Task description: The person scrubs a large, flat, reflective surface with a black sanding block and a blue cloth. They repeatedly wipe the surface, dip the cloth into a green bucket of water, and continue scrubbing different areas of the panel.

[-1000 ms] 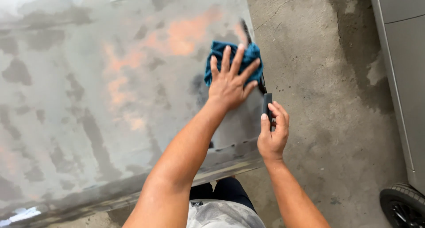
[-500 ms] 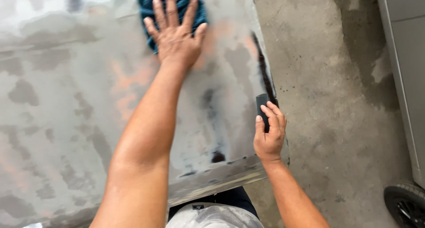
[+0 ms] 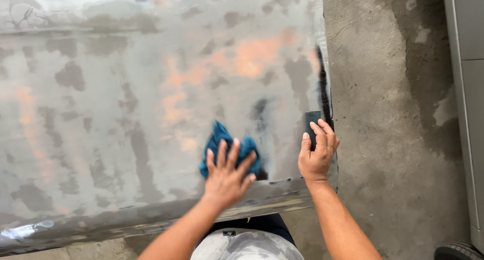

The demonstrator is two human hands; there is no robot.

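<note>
A large grey metal panel (image 3: 126, 88) with orange and dark patches fills the left and middle of the head view. My left hand (image 3: 227, 177) lies flat with spread fingers on a blue cloth (image 3: 222, 139), pressing it onto the panel close to the near edge. My right hand (image 3: 316, 151) rests at the panel's right edge and holds a small black flat block (image 3: 312, 123) against the surface. A dark streak (image 3: 322, 88) runs along that right edge above the block.
Bare concrete floor (image 3: 388, 129) lies to the right of the panel. A grey vehicle body (image 3: 466, 88) stands at the far right with a black tyre (image 3: 459, 252) at the bottom right corner. My legs show under the panel's near edge.
My left hand has swept the blue cloth from the far part of the panel back down to the near edge. My right hand with the black block has stayed at the right edge.
</note>
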